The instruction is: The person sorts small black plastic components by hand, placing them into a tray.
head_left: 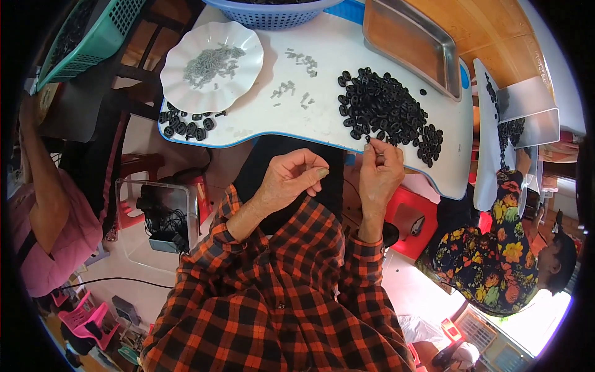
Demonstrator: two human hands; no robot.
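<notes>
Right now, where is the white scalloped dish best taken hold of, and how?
Likely pinch the right rim of the white scalloped dish, coming from its right: that broad edge is bare, while black parts crowd its near side.

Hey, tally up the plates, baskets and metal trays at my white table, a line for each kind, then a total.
White scalloped plate: 1
Blue basket: 1
Metal tray: 1
Total: 3
</notes>
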